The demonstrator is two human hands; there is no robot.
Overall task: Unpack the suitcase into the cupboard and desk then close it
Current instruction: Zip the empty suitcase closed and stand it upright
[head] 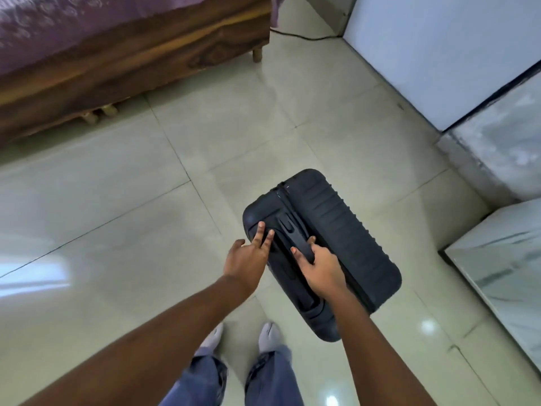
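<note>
Nearest to the camera, a person's legs in blue jeans [234,382] and pale socked feet [270,336] are standing on a glossy beige tiled floor [117,230]. Two bare forearms are reaching forward and down from the bottom edge. Just ahead of the feet, a dark, ribbed hard-shell suitcase [345,230] is standing on the floor with its zip closed, its narrow side facing up toward the camera. The right hand [320,265] is grasping the suitcase's carry handle [295,238], with the thumb on one side and the fingers curling round the other. The left hand [248,256] is released, its fingers straight and spread, with two fingertips touching the suitcase shell just beside the handle. To the right of the suitcase, pale marbled cabinet fronts [497,159] are rising from the floor. Farther off at upper left, a wooden bed frame [131,60] on short legs is carrying a purple patterned bedspread [87,22]. Beyond it, a dark cable [304,36] is lying along the floor by a white panel [433,54].
</note>
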